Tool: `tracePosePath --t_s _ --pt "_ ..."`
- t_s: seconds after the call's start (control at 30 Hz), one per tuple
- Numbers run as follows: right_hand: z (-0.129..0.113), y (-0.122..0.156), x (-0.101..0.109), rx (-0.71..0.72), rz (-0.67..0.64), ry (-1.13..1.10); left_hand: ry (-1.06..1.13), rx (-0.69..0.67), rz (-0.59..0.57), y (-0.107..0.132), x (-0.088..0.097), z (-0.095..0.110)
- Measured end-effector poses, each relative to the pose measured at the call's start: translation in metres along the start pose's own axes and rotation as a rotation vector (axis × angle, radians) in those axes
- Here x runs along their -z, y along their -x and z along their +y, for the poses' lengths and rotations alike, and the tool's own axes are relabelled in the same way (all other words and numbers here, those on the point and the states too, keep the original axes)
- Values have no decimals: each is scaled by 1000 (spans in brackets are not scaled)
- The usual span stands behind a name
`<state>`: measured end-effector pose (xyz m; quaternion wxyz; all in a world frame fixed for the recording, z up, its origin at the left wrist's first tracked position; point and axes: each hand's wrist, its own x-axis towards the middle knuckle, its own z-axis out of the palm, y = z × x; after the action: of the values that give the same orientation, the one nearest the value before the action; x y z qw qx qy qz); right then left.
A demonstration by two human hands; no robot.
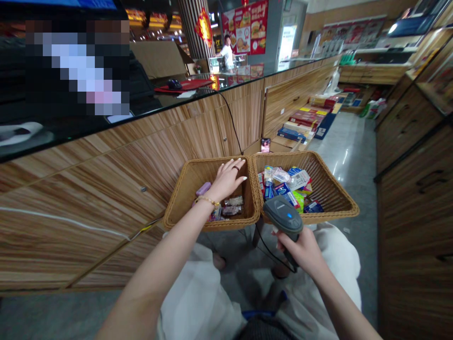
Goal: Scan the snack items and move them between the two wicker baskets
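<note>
Over the left wicker basket (pixel 177 191) my left hand (pixel 228 178) is stretched out palm down, fingers spread, with nothing seen in it. Below it lie several small wrapped packets (pixel 232 209) and a purple item (pixel 203 189); my hand and forearm hide part of the contents. My right hand (pixel 300 248) grips a dark grey barcode scanner (pixel 283 215) by its handle, with a blue light lit on top. The scanner is above the near edge of the right wicker basket (pixel 332 191), which holds a pile of small colourful packages (pixel 283 186).
A wooden counter (pixel 198 123) with a dark glass top runs along the left, carrying a mouse (pixel 174 84) on a red mat. Boxes (pixel 307 118) lie farther along it. Wooden cabinets (pixel 414 189) line the right. A person (pixel 228 52) stands in the background.
</note>
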<state>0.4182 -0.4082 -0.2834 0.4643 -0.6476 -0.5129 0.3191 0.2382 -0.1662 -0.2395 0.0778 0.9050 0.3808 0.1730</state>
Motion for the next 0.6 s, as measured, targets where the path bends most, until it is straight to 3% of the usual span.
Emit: tracePosePath --t_s 0.13,0.27,0.43,0.6 --pt "-1 -2 -1 10 10 0 -60 62 -61 17 6 -35" --pt "-1 -4 -2 -8 -3 -2 -116 70 -190 29 0 -56" --pt "-2 -4 -2 -13 -12 8 -173 124 -410 32 -21 -73" --pt "-2 -5 -2 -37 -14 0 -181 116 -507 28 -49 -81"
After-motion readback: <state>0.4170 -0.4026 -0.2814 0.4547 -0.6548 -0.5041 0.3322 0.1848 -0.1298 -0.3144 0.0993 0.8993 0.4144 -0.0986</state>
